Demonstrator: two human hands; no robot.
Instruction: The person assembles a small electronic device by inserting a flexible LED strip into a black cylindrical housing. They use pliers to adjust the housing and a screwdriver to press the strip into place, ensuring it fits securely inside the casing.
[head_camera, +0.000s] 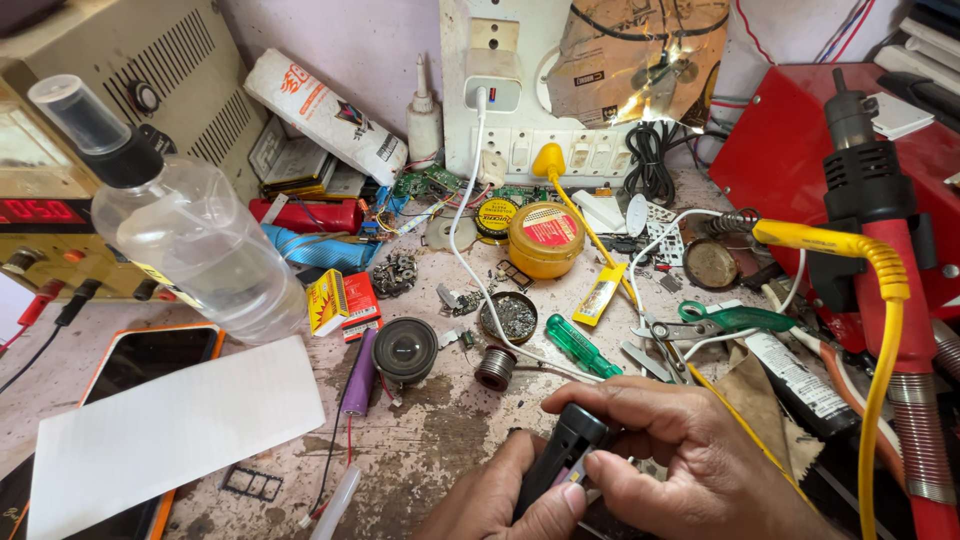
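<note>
Both my hands meet at the bottom middle of the worn bench. My right hand (680, 450) is wrapped around a small black tool (560, 455) with a dark handle, thumb and fingers closed on it. My left hand (500, 500) pinches the lower end of the same tool from the left. A yellow cable (880, 330) runs down past my right wrist. A green-handled screwdriver (582, 346) lies just above my hands, next to a small solder spool (495, 368).
A clear spray bottle (190, 235) stands at left before a beige power supply (100, 120). A white sheet (170, 425) covers an orange-cased phone (140, 355). A round speaker (405, 350), yellow tin (546, 238), green scissors (730, 318), socket board (530, 90) and red hot-air gun (880, 200) crowd the bench.
</note>
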